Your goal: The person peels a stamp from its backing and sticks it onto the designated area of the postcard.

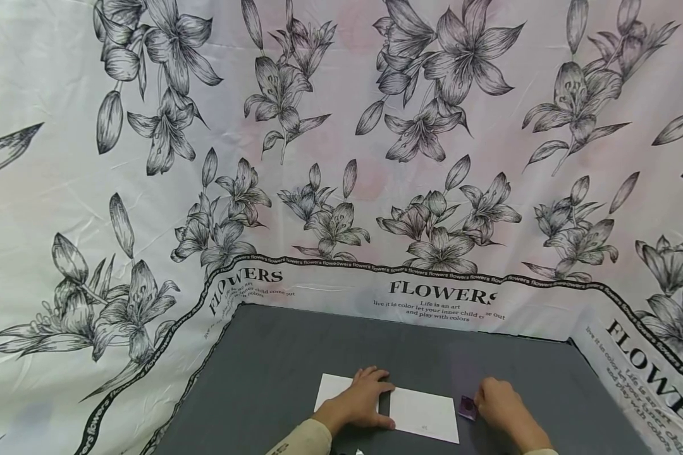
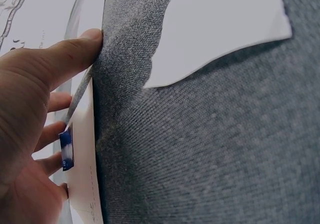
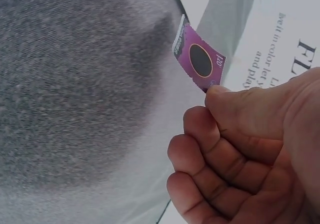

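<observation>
My right hand [image 1: 499, 404] pinches a small purple stamp [image 3: 200, 57] by one corner between thumb and forefinger. The stamp has a dark oval in its middle, and the other fingers curl in below it. To the left lies a blank white card [image 1: 424, 414] on the grey cloth. My left hand [image 1: 365, 398] rests spread, its thumb at the card's left edge and its fingers pointing away from me. Partly under that hand is a second white card [image 1: 331, 387]. In the left wrist view, a blue stamp [image 2: 67, 150] shows beside the fingers.
A torn-edged scrap of white paper [image 2: 220, 29] lies on the grey cloth [image 1: 296, 341] near me. White fabric with printed flowers [image 1: 336, 227] hangs around the table's back and sides.
</observation>
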A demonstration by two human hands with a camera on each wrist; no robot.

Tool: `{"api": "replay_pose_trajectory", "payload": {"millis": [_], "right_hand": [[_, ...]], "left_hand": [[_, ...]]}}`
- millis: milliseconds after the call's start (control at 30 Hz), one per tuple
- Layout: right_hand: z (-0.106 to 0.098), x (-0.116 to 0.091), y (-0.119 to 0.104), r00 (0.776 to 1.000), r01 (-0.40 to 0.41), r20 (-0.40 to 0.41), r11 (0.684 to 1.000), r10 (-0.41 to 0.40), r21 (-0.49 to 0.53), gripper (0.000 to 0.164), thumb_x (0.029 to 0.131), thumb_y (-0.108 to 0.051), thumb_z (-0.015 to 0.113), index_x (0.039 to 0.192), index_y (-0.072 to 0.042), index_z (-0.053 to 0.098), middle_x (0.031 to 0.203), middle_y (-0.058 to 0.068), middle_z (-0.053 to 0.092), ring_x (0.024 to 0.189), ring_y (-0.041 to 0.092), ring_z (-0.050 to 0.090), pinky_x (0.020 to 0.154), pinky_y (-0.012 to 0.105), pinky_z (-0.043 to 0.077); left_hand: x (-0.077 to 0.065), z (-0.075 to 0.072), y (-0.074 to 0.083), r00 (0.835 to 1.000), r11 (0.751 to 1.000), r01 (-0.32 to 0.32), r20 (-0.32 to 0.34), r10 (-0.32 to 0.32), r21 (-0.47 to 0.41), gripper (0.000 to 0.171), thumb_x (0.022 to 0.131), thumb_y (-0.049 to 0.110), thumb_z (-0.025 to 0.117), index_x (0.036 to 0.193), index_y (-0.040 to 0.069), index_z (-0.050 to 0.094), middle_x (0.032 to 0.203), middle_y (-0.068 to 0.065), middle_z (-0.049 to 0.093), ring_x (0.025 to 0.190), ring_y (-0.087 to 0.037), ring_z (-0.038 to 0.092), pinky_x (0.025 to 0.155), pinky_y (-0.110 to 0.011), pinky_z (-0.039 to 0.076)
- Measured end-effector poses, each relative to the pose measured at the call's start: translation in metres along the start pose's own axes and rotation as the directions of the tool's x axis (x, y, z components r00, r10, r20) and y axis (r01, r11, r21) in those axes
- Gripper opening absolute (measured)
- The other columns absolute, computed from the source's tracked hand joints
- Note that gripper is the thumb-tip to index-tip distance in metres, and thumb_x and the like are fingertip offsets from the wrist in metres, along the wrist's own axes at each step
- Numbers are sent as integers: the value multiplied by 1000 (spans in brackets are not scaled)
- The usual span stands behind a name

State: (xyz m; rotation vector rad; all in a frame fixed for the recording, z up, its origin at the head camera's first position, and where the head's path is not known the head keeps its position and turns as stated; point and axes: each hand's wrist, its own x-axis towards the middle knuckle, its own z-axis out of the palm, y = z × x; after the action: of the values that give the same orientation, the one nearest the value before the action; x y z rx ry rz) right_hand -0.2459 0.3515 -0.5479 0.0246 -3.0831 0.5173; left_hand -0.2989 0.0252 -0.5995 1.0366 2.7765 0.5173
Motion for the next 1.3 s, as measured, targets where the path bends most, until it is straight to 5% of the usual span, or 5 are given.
{"api": "replay_pose_trajectory", "payload": {"millis": [1300], "right_hand": [[-21, -8, -57, 1000, 0, 29, 998, -2, 65, 18, 99, -4, 66, 82, -8, 66, 74, 1, 57, 67, 18, 52, 60, 36, 44]], "left_hand": [[-1, -4, 3, 1000, 1000, 3, 6, -3, 2, 72, 85, 55, 90, 147, 25, 70, 165, -1, 53, 158, -30, 42, 127, -61, 36]]}}
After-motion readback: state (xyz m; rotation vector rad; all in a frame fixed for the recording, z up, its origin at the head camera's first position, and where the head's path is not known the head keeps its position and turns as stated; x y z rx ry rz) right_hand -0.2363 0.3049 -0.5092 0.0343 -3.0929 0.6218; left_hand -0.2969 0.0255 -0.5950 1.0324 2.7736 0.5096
